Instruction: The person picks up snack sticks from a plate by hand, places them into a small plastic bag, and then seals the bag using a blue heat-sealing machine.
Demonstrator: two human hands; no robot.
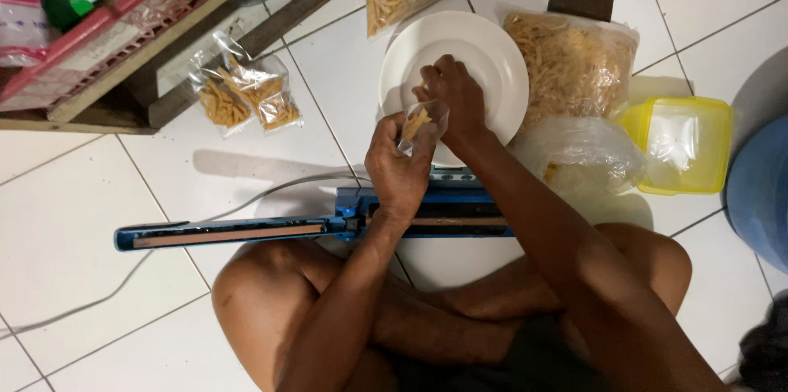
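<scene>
Fingers (410,142) of my left hand (398,166) pinch a small clear bag (423,123) of yellow snack sticks; my right hand (451,96) curls closed on its top edge. Both hover over the white plate (492,55), at its six o'clock. At six o'clock from my hands lies the blue heat sealer (246,232) on the floor.

We sit cross-legged, both bare forearms reaching forward over our knees. Our left hand (400,164) is raised with its back to us, fingers curled shut in a pinch. Just beyond it and touching, our right hand (453,96) bends at the wrist, its fingers bunched and pointing down toward the left hand.
</scene>
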